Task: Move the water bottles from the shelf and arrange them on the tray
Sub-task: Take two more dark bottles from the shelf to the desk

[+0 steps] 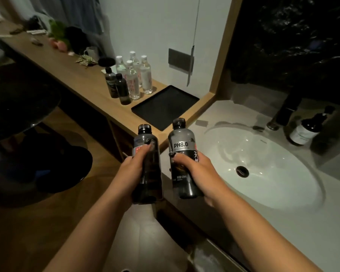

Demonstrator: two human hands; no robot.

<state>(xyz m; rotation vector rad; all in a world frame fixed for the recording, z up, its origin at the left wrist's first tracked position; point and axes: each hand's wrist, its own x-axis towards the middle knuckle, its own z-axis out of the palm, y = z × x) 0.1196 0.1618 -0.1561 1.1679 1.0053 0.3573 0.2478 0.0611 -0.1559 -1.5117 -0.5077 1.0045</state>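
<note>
My left hand grips a dark water bottle upright, in front of the wooden counter's corner. My right hand grips a second dark bottle labelled PH8.0, also upright, beside the first. Both are held in the air, nearer to me than the black tray, which lies flat on the wooden shelf with nothing on it. To the tray's left on the shelf stand two dark bottles and several clear white-capped bottles.
A white sink basin sits to the right, with a dark pump bottle and a black tap behind it. Farther left on the shelf lie a plant, a bag and small items. A dark round stool stands at the left.
</note>
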